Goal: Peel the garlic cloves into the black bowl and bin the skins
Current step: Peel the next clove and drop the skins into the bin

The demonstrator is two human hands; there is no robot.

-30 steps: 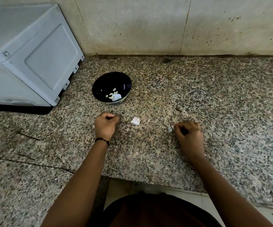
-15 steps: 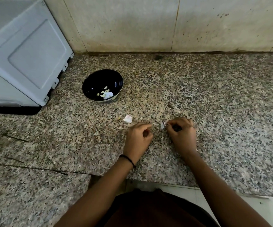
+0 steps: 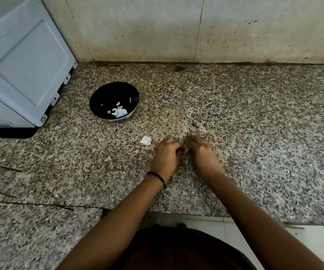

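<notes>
The black bowl stands on the granite counter at the centre left, with several peeled garlic cloves in its bottom. My left hand and my right hand meet just right of centre, fingers curled, pinching a small pale garlic clove between them; most of it is hidden by the fingers. A white scrap of garlic skin lies on the counter just left of my left hand, with a tiny yellowish bit beside it.
A large white appliance fills the back left corner next to the bowl. A tiled wall backs the counter. The counter's front edge runs below my wrists, with pale floor beneath.
My left hand has moved right from near the bowl to meet my right hand at the clove. The right hand has stayed in place.
</notes>
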